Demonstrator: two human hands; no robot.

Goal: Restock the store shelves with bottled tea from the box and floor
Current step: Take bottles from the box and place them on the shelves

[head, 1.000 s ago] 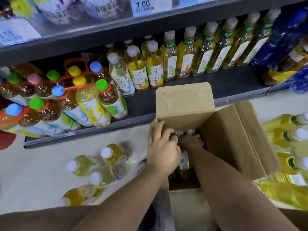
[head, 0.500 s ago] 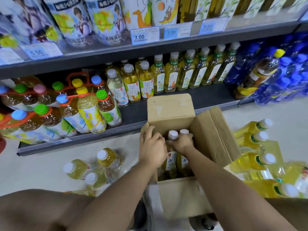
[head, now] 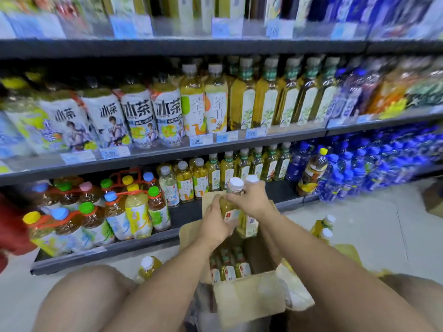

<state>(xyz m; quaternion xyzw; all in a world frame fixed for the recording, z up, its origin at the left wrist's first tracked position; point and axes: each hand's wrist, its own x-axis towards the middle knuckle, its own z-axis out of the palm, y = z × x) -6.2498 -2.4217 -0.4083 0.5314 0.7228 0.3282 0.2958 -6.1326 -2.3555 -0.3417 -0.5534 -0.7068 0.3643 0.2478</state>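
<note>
Two tea bottles point(head: 233, 207) with white caps are held upright, side by side, above the open cardboard box point(head: 249, 298). The left hand point(head: 214, 224) wraps the lower body of the left bottle, its fingers clenched round the label. The right hand point(head: 251, 200) grips across the necks and shoulders of both bottles, fingers closed over them just below the caps. More tea bottles point(head: 229, 269) stand packed inside the box, their green-banded tops showing beneath the raised pair.

The box sits on the pale floor point(head: 359, 226) between the person's bare knees, its far flap leaning against the front edge of the bottom shelf point(head: 107, 248). Loose bottles lie on the floor: one with a white cap point(head: 147, 264) left of the box, and others point(head: 323, 228) to its right.

On the bottom shelf, bundled bottles with coloured caps point(head: 96, 209) fill the left end, matching tea bottles point(head: 215, 173) stand in rows at the middle, and blue bottles point(head: 359, 168) crowd the right end. The middle shelf point(head: 239, 142) above carries larger tea bottles behind price tags point(head: 196, 141).
</note>
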